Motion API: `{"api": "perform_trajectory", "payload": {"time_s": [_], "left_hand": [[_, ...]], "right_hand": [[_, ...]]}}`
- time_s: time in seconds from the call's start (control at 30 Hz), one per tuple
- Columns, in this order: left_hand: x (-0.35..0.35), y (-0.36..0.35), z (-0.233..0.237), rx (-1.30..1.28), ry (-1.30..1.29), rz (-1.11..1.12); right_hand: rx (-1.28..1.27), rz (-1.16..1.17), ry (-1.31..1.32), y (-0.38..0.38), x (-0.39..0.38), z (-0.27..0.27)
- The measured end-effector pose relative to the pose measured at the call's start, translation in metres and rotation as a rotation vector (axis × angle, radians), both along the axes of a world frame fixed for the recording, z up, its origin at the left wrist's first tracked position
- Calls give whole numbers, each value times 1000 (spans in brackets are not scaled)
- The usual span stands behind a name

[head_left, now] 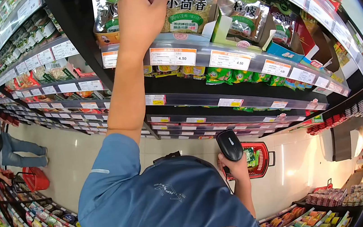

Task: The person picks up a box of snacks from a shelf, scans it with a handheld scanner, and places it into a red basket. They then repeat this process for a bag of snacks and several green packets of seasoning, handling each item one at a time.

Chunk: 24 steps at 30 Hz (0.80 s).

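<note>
My left hand (pixel 144 11) is raised to the upper shelf, its thumb and fingers closed at the dark green top edge of a clear packet (pixel 189 10) with Chinese lettering. The fingertips are partly cut off by the frame. Similar packets (pixel 242 15) stand to the right in open boxes. Low at the right of my body, my right hand (pixel 238 168) grips a black handheld scanner (pixel 229 145). Just beyond that hand is a red basket (pixel 266 157) with green packages inside.
Price labels (pixel 173 57) line the shelf edges. Shelves of packaged goods (pixel 49 220) run along the lower left. On the tiled floor (pixel 78 158) at the left, another person (pixel 18 149) stands beside a red basket (pixel 35 178). Stacked goods (pixel 328 197) are at the lower right.
</note>
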State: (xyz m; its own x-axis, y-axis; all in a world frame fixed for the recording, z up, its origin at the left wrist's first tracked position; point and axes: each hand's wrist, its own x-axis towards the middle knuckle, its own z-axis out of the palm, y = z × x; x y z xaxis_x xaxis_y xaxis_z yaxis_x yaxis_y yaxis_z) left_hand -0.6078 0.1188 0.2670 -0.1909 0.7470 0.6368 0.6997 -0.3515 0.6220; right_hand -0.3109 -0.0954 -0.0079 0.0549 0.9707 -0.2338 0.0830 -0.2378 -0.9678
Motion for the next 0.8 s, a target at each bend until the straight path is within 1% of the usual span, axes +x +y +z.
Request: {"api": "perform_trajectory", "payload": {"time_s": [0.07, 0.1, 0.17, 0.2, 0.23, 0.27, 0.3, 0.33, 0.37, 0.43, 0.47, 0.5, 0.57, 0.63, 0.7, 0.77, 0.8], "left_hand": [[3, -3, -14, 458, -14, -152], [9, -6, -21, 459, -15, -162], [25, -16, -42, 645, -471, -414], [21, -20, -58, 538, -645, -460], [24, -17, -62, 521, -649, -471], [30, -18, -53, 710, -845, -640], [36, -17, -52, 896, -1049, -800], [22, -7, -65, 875, -991, -863], [25, -14, -66, 834, -1044, -1066], [15, 14, -65, 862, -921, -1593], [20, 15, -73, 830, -939, -1589], [29, 13, -78, 736, -1000, -1639], [54, 5, -89, 534, -1131, -1723], [88, -7, -104, 306, -1284, -1790], [129, -22, -123, 60, -1453, -1849], [172, -41, -143, -199, -1636, -1896], [191, -49, -152, -326, -1723, -1919]], "right_hand": [[3, -17, 17, -3, 0, -1], [-3, -19, 34, -4, 1, -6], [-16, -33, 56, -9, 2, -7], [-11, -42, 45, -10, 1, -1], [-10, -54, 35, -12, 2, 1], [-8, -43, 41, -14, 7, -7], [-37, -32, 11, -14, 10, -5], [41, -92, -13, -19, 10, 1], [115, -150, -38, -20, 6, 16], [138, -202, 8, -26, 10, 18], [90, -191, 27, -30, 17, 15], [40, -180, 49, -35, 24, 10], [30, -177, 84, -42, 30, 17], [63, -180, 108, -47, 29, 38], [140, -122, 154, -54, 33, 53], [176, -140, 113, -69, 40, 56], [256, -158, 153, -71, 42, 58]]}}
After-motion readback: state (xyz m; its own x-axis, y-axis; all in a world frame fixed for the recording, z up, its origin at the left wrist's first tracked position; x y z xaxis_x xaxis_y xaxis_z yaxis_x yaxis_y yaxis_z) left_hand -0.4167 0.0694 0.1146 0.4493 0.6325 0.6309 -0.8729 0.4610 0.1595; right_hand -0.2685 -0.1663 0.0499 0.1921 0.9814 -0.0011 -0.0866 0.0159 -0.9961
